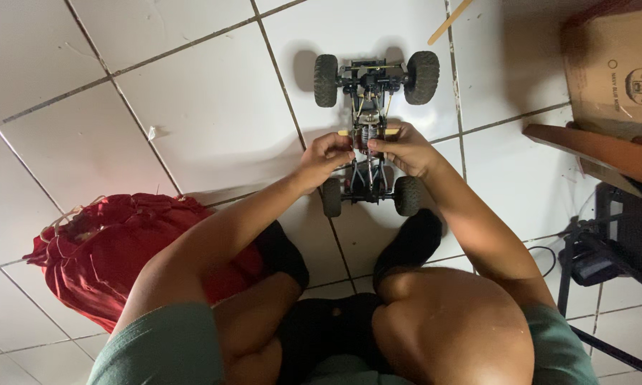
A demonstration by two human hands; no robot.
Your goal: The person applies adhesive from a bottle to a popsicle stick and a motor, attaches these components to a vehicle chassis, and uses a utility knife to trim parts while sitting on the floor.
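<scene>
We see a bare toy-car chassis (pixel 369 121), a narrow metal-and-plastic frame on four knobbly black rubber tyres, lying on the glossy white tiled floor (pixel 214 107) just ahead of our feet. Our left hand (pixel 326 155) and right hand (pixel 405 148) pinch its middle from either side, fingers closed on what may be a thin yellowish strip; the view is too small to be sure. A crumpled red cloth bag (pixel 100 249) sits left, a brown cardboard box (pixel 615 68) far right, contents hidden.

Glossy white floor tiles (pixel 214 107), knobbly rubber tyres (pixel 422 77), red cloth bag (pixel 114 249), matt cardboard box (pixel 613 64).
</scene>
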